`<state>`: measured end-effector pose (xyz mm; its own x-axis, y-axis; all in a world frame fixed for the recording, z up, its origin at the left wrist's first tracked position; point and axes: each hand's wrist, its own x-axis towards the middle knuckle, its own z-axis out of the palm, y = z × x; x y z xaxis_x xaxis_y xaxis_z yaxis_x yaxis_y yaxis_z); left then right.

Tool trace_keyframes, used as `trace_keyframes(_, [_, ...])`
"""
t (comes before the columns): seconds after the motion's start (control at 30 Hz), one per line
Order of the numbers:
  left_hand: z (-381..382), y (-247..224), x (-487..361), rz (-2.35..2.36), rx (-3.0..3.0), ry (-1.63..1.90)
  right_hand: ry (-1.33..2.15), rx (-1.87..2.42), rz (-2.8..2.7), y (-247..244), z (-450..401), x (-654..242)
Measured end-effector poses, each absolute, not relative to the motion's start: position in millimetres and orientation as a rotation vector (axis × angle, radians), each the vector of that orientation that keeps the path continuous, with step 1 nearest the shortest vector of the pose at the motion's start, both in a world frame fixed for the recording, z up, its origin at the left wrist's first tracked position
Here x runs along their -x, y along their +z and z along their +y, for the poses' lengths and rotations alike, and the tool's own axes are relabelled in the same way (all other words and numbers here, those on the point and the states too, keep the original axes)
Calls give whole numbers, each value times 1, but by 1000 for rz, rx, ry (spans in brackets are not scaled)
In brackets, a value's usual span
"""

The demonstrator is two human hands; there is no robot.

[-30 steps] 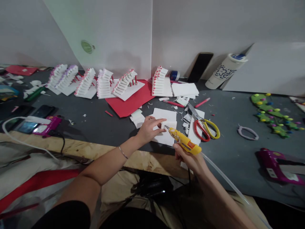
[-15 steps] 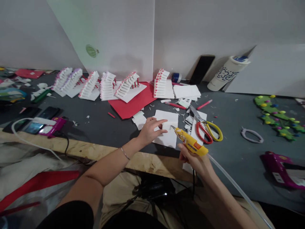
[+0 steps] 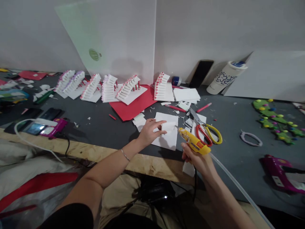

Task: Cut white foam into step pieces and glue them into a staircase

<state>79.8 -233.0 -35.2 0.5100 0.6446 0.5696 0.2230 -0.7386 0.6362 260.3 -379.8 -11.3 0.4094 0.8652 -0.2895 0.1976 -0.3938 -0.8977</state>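
Beyond the hands: tumbler [image 3: 222, 78], contents hidden.
Left hand [image 3: 149, 132] pinches white piece [image 3: 169, 126]; right hand [image 3: 199, 161] grips glue gun [image 3: 194, 142].

Your left hand [image 3: 148, 133] pinches a small white piece [image 3: 169, 126] between the fingers [image 3: 158, 123], above a white sheet [image 3: 169, 141] on the grey counter [image 3: 95, 127]. Your right hand [image 3: 199, 161] grips a yellow glue gun [image 3: 194, 142], nozzle [image 3: 177, 127] directed at the piece's right end; contact cannot be determined. Red-and-yellow-handled scissors [image 3: 202, 122] lie to the sheet's right. Six miniature staircases [image 3: 128, 88] stand along the rear.
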Motion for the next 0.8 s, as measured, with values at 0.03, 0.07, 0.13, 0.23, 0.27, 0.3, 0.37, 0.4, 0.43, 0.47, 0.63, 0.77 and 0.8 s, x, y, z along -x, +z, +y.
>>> trace_keyframes(0.03, [-232, -35, -79, 710, -2260, 1147, 1009, 1832, -898, -12, -379, -262])
trace_keyframes(0.07, [-232, -35, -79, 716, -2257, 1141, 1001, 1825, -871, -13, -378, -264])
trace_keyframes(0.13, [-231, -33, -78, 739, -2264, 1088, 1004, 1784, -807, -14, -376, -269])
trace_keyframes(0.23, [-231, -29, -77, 720, -2352, 892, 1017, 1628, -699, -13, -372, -278])
trace_keyframes(0.27, [-231, -28, -77, 697, -2400, 815, 1018, 1567, -666, -12, -371, -280])
trace_keyframes(0.3, [-232, -27, -77, 673, -2454, 738, 1008, 1513, -634, -10, -370, -283])
trace_keyframes(0.37, [-232, -26, -76, 642, -2561, 600, 976, 1451, -583, -5, -367, -285])
trace_keyframes(0.4, [-232, -25, -76, 640, -2605, 539, 962, 1440, -570, -4, -366, -286])
trace_keyframes(0.43, [-232, -24, -75, 643, -2639, 483, 955, 1439, -568, -2, -366, -287])
trace_keyframes(0.47, [-232, -23, -74, 649, -2663, 430, 956, 1444, -574, -2, -366, -287])
trace_keyframes(0.63, [-227, -17, -67, 676, -2684, 227, 973, 1463, -615, -5, -369, -287])
trace_keyframes(0.77, [-218, -15, -65, 748, -2684, 280, 954, 1455, -608, -3, -368, -285])
trace_keyframes(0.8, [-215, -15, -66, 774, -2715, 321, 947, 1451, -600, -2, -367, -285])
